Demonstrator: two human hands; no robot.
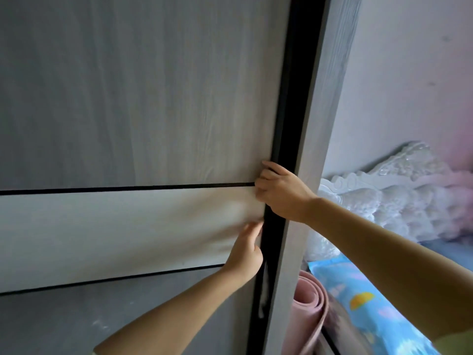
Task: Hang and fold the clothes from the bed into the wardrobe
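Both hands meet at the wardrobe door's (pixel 128 111) right edge: right hand (pixel 282 193) gripping it, left hand (pixel 247 252) pressing flat.

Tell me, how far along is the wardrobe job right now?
Nothing looks done yet. In hand: the right hand grips the dark edge of the sliding wardrobe door, and the left hand touches it lower down; the door looks nearly closed. Left: all the hanging and folding; no clothes are in view beside the bed.

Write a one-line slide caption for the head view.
Both hands, right hand above left hand, at the black edge of the wardrobe door; bed at right.
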